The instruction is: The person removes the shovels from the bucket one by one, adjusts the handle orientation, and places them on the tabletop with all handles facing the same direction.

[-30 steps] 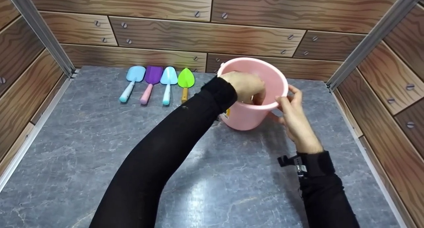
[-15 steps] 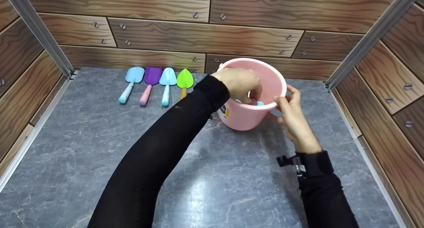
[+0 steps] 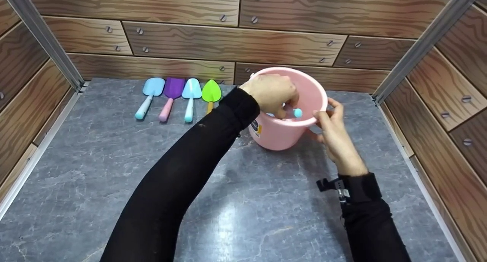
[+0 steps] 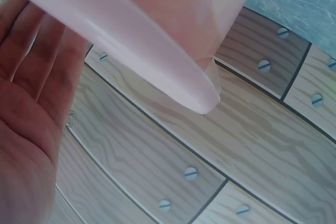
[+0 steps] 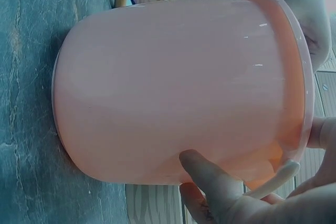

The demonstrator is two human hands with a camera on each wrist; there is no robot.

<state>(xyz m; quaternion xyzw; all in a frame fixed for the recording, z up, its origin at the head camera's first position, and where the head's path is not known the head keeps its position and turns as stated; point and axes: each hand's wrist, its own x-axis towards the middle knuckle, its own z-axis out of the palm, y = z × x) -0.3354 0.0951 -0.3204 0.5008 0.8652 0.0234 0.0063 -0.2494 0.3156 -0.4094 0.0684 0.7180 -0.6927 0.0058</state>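
A pink bucket (image 3: pixel 277 136) stands upright on the grey floor. My left hand (image 3: pixel 270 92) reaches over its rim and grips what looks like a trowel handle (image 3: pixel 298 113) with a light blue round end; the rest of that tool is hidden inside. In the left wrist view, the bucket's rim (image 4: pixel 121 30) covers my left fingertips. My right hand (image 3: pixel 340 140) holds the bucket's right side, thumb at the rim and other fingers against the outer wall. The right wrist view shows those fingers (image 5: pixel 202 171) on the wall beside the bucket's pale handle (image 5: pixel 275 179).
Left of the bucket lie trowels in a row: a blue one (image 3: pixel 153 87), a purple one (image 3: pixel 174 88) with a pink handle, another blue one (image 3: pixel 191 89), and a green one (image 3: pixel 211 91) with a wooden handle. Wood-patterned walls (image 3: pixel 182 37) enclose the back and sides.
My left hand has shifted slightly left and up inside the bucket. The light blue handle end has come into view beside its fingers. The right hand keeps its hold.
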